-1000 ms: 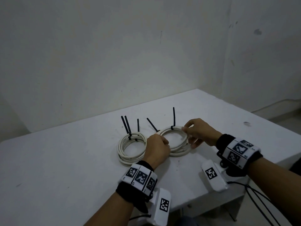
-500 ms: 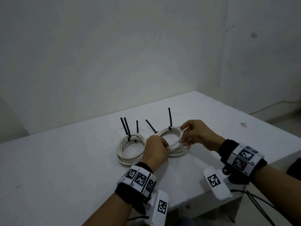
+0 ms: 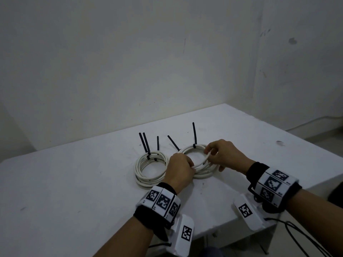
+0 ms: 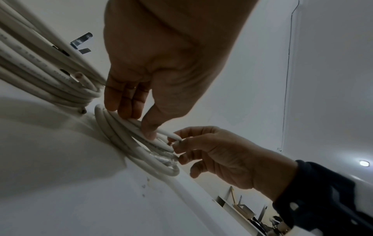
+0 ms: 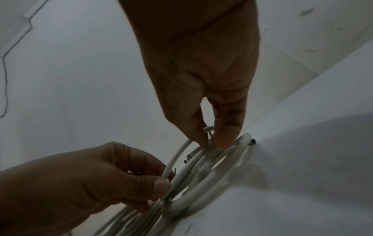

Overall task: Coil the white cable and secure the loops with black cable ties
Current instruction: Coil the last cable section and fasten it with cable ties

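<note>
Two white cable coils lie on the white table [image 3: 74, 182]. The right coil [image 3: 204, 176] carries two black cable ties, one upright [image 3: 194, 134] and one slanted [image 3: 173, 143]. My left hand [image 3: 191, 165] grips the coil's left side, thumb and fingers pressing the strands together [image 4: 135, 121]. My right hand [image 3: 208, 154] pinches the loose cable end [image 4: 176, 137] between thumb and forefinger above the coil's right side [image 5: 212, 140]. One strand [image 5: 177, 156] rises off the coil between both hands.
The left coil [image 3: 150, 169] lies beside my left hand, bound by several black ties [image 3: 145, 143] that stick up. The table's front edge [image 3: 213, 230] runs just under my wrists. A bare wall stands behind the table.
My right hand has shifted inward from the coil's far right rim and now holds the cable end lifted above the loops. My left hand has stayed on the coil's left side.
</note>
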Demonstrator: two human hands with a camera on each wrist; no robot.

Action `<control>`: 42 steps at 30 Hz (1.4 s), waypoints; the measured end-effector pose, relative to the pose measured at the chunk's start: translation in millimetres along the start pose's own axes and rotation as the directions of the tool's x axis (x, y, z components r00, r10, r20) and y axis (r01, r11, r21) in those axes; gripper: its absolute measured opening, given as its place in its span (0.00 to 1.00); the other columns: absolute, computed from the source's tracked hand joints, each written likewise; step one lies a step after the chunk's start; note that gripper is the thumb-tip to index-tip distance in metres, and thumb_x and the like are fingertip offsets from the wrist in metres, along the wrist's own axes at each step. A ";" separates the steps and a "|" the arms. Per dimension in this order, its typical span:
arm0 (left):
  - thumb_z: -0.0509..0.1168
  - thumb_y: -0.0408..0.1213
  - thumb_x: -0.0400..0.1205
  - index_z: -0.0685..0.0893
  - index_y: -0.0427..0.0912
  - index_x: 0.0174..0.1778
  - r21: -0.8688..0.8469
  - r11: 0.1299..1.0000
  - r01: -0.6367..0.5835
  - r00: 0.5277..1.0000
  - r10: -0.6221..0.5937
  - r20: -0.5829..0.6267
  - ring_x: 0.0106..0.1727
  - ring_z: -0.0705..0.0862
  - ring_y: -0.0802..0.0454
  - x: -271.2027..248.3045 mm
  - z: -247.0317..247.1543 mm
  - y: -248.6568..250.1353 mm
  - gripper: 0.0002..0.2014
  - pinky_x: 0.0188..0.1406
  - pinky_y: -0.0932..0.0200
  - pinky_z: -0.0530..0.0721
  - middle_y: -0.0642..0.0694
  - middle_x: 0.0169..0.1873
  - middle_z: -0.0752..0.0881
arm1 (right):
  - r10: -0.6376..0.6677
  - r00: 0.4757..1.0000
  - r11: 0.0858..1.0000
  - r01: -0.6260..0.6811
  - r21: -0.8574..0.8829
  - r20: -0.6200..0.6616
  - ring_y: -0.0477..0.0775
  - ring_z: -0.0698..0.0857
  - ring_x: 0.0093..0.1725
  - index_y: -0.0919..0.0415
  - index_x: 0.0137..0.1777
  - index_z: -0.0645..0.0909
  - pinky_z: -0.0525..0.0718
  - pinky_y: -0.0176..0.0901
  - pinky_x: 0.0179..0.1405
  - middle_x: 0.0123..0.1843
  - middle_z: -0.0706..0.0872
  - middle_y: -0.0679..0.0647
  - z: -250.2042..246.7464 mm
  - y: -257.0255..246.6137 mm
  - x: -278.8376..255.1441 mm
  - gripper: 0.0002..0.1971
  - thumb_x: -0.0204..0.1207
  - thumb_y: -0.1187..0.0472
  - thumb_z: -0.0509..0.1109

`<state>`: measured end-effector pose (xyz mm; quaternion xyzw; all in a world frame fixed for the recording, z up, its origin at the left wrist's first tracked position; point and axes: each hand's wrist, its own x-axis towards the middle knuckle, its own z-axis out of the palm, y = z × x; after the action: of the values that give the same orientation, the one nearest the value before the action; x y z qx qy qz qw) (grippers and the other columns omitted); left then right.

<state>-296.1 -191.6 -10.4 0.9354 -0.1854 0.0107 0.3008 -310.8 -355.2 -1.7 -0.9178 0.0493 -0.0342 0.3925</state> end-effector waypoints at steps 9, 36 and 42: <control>0.68 0.28 0.73 0.83 0.41 0.31 0.107 0.994 -0.011 0.999 0.007 0.041 0.44 0.86 0.42 0.2 4.7 -0.8 0.06 0.44 0.45 0.87 0.38 0.38 0.88 | 0.031 0.993 0.954 0.005 -0.300 0.116 0.48 0.79 0.29 0.52 0.55 0.83 0.82 0.41 0.25 0.56 0.82 0.53 -8.8 -3.4 2.9 0.12 0.71 0.56 0.73; 0.70 0.38 0.77 0.71 0.47 0.37 0.124 0.991 -0.048 0.999 0.049 -0.005 0.44 0.78 0.47 -15.9 -15.7 6.0 0.12 0.52 0.50 0.83 0.46 0.41 0.77 | -0.091 0.992 0.920 0.117 -0.373 0.087 0.53 0.81 0.59 0.52 0.65 0.80 0.76 0.42 0.55 0.64 0.82 0.55 -7.1 1.4 -7.6 0.18 0.75 0.53 0.72; 0.70 0.45 0.78 0.86 0.39 0.58 0.058 0.998 -0.030 0.998 0.033 -0.057 0.57 0.84 0.49 -23.5 -26.0 0.1 0.17 0.54 0.56 0.81 0.44 0.56 0.87 | -0.099 0.993 0.930 0.113 -0.349 0.059 0.54 0.82 0.59 0.53 0.68 0.76 0.76 0.41 0.54 0.65 0.82 0.55 -9.7 -9.4 -10.5 0.22 0.74 0.52 0.72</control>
<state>-315.6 -168.9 7.9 0.9398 -0.1909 0.0480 0.2792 -321.6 -354.5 11.5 -0.9749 -0.0029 -0.0276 0.2208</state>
